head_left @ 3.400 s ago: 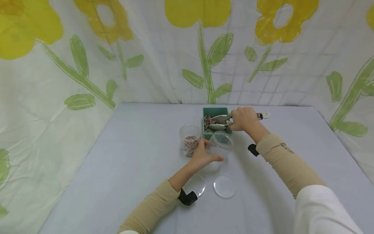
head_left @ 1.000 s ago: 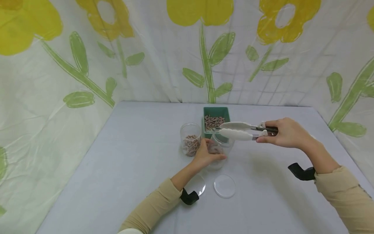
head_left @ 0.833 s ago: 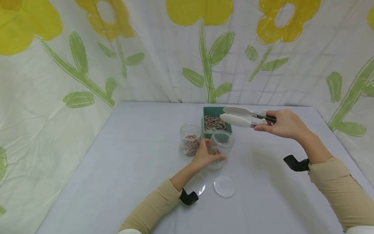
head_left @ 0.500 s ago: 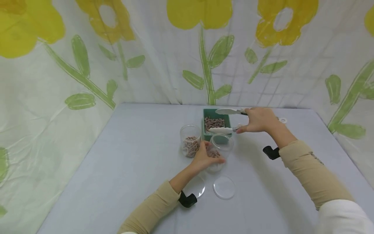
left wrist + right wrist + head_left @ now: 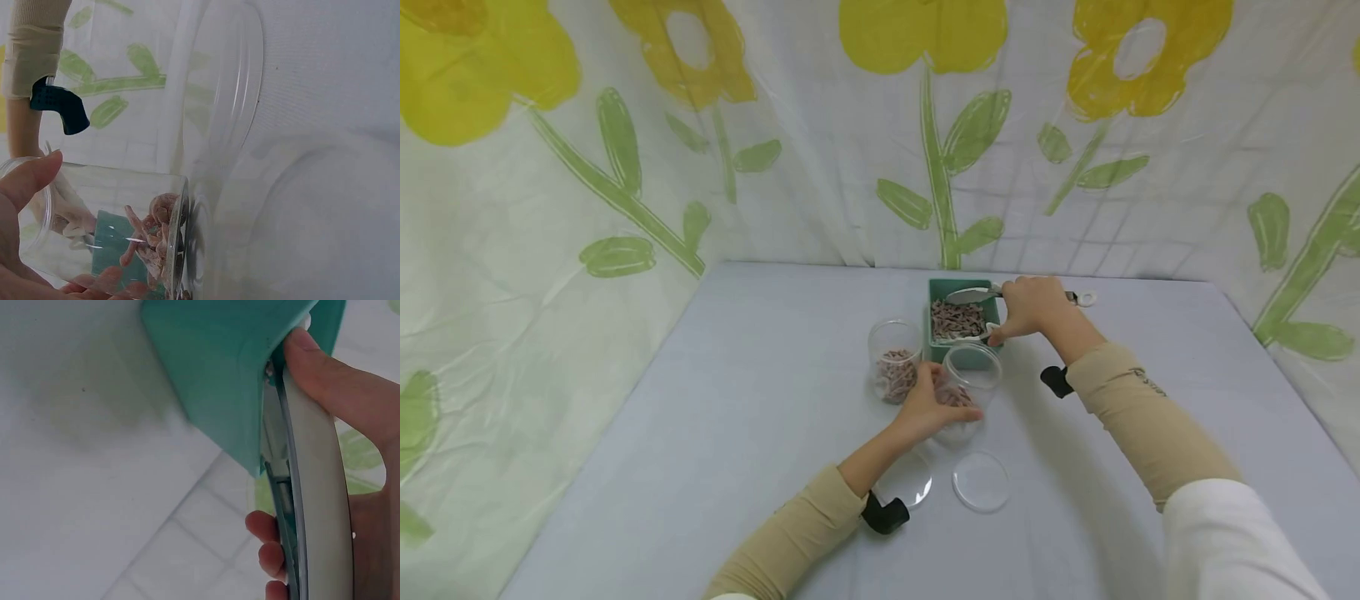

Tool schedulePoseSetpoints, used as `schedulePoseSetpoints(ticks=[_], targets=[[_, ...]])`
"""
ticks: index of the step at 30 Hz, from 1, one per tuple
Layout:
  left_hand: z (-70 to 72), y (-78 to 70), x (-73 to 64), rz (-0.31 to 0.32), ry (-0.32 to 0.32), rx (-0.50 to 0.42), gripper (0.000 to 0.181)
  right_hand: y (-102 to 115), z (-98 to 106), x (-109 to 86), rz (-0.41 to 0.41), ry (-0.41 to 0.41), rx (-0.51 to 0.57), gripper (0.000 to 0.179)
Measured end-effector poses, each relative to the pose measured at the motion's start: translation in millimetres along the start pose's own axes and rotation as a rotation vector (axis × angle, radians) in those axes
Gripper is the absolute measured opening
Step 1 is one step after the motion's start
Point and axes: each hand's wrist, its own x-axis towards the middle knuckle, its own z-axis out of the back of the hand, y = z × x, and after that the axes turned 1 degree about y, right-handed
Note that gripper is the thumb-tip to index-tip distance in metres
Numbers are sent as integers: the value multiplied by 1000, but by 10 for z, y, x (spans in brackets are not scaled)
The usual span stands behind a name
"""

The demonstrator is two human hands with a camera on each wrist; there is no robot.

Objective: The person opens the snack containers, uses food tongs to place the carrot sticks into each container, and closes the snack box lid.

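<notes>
Held spread by the gripping right hand (image 5: 1030, 307), the tongs (image 5: 972, 295) reach into the green bin (image 5: 940, 287) of brown pieces (image 5: 957, 320) at the table's far edge. Nearer, the left hand (image 5: 925, 408) grips the right clear jar (image 5: 979, 385), holding some pieces. The left clear jar (image 5: 895, 337), just beside it, holds more. Two clear lids (image 5: 982, 482) lie on the near side.

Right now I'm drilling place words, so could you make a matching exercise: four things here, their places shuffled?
1. white-tipped metal tongs
2. green rectangular plastic box
3. rightmost clear cylindrical jar
4. rightmost clear round lid

A. flat on the pale table
B. in the left hand
C. in the right hand
D. behind the jar

Pairs: 1-C, 2-D, 3-B, 4-A
</notes>
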Motion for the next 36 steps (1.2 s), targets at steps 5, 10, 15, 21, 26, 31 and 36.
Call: schedulePoseSetpoints(ticks=[5,10,15,21,26,31,36], targets=[[-16,4,-8,5,-6,-3,74,13,-11,38,-8,13,7,68],[-29,18,-12,2,-8,2,73,17,-12,66,-11,28,31,59],[-37,22,-27,-9,-7,-11,74,24,-66,92,-3,-16,36,54],[-38,8,-43,-24,-9,-20,72,33,-158,130,-5,-90,39,50],[-27,-7,-30,-27,-13,-15,71,56,-164,144,-5,-127,47,47],[-28,-2,-11,-28,-16,-8,71,68,-162,139,-7,-136,40,45],[-32,1,-1,-37,-21,-7,70,67,-172,143,-7,-139,40,40]])
